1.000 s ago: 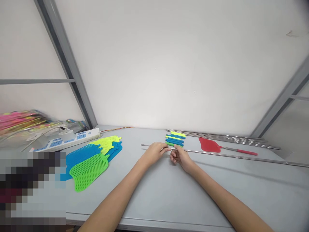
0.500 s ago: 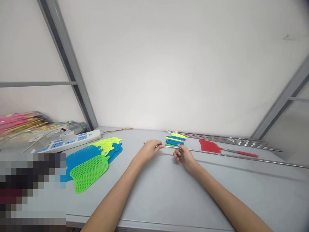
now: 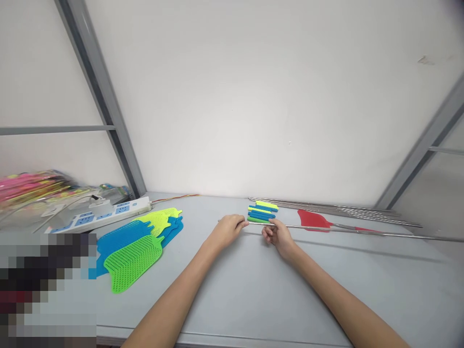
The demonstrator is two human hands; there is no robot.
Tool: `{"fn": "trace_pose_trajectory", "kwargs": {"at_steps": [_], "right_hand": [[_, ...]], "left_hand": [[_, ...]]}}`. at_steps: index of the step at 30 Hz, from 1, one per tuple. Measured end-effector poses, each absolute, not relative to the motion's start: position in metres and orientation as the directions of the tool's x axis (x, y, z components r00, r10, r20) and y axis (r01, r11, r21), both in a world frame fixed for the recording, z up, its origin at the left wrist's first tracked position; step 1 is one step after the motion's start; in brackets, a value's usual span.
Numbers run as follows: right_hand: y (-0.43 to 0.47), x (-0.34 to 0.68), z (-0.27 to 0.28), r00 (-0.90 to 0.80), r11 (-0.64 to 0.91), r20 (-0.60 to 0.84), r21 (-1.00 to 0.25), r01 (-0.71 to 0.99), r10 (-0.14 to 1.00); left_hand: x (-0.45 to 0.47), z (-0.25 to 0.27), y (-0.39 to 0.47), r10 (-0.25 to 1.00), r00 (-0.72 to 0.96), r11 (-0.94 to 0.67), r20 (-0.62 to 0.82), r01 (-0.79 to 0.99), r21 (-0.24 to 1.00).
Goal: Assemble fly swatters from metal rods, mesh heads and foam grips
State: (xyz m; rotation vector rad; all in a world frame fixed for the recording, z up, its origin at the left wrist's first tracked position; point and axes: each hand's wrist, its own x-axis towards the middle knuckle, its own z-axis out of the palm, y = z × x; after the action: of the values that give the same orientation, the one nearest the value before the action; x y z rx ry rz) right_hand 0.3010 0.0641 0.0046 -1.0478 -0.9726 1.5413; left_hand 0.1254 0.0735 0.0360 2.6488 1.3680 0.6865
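A long thin metal rod (image 3: 337,228) runs across the middle of the table and out toward the right edge of the view. My left hand (image 3: 231,229) is closed around the rod near its left end, whose tip shows just past the knuckles. Further right, my right hand (image 3: 277,237) pinches the same rod between thumb and fingers, the other fingers curled. Just behind the rod lie several blue, yellow and green handle sleeves (image 3: 263,212). A red fly swatter (image 3: 313,219) with a metal shaft lies behind the rod, partly crossed by it.
Loose perforated swatter heads in green (image 3: 134,263), blue (image 3: 125,234) and yellow (image 3: 163,216) overlap on the left. Behind them sits a white power strip (image 3: 105,215). More metal rods (image 3: 362,213) lie along the wall. Wrapped colourful items (image 3: 32,186) are at far left; the lower-left corner is pixelated.
The rod's right part has swung slightly up and back, now crossing the red swatter's handle. Both hands keep their grip, with only a small shift.
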Motion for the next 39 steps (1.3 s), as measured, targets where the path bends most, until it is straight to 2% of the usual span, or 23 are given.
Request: {"fn": "trace_pose_trajectory", "kwargs": {"at_steps": [6, 15, 21, 39], "right_hand": [[0.063, 0.308, 0.009, -0.192, -0.238, -0.188, -0.927, -0.290, 0.963], [0.059, 0.309, 0.005, -0.373, -0.228, -0.099, -0.919, -0.320, 0.922], [0.060, 0.310, 0.003, -0.396, -0.220, -0.082, -0.923, -0.316, 0.915], [0.058, 0.311, 0.002, -0.439, -0.249, -0.068, -0.895, -0.370, 0.896]], "left_hand": [[0.132, 0.034, 0.068, 0.784, 0.500, -0.598, 0.369, 0.768, 0.229], [0.128, 0.040, 0.068, 0.769, 0.507, -0.597, 0.390, 0.787, 0.153], [0.130, 0.041, 0.067, 0.757, 0.511, -0.604, 0.408, 0.785, 0.137], [0.138, 0.037, 0.063, 0.719, 0.517, -0.576, 0.465, 0.818, -0.018]]}}
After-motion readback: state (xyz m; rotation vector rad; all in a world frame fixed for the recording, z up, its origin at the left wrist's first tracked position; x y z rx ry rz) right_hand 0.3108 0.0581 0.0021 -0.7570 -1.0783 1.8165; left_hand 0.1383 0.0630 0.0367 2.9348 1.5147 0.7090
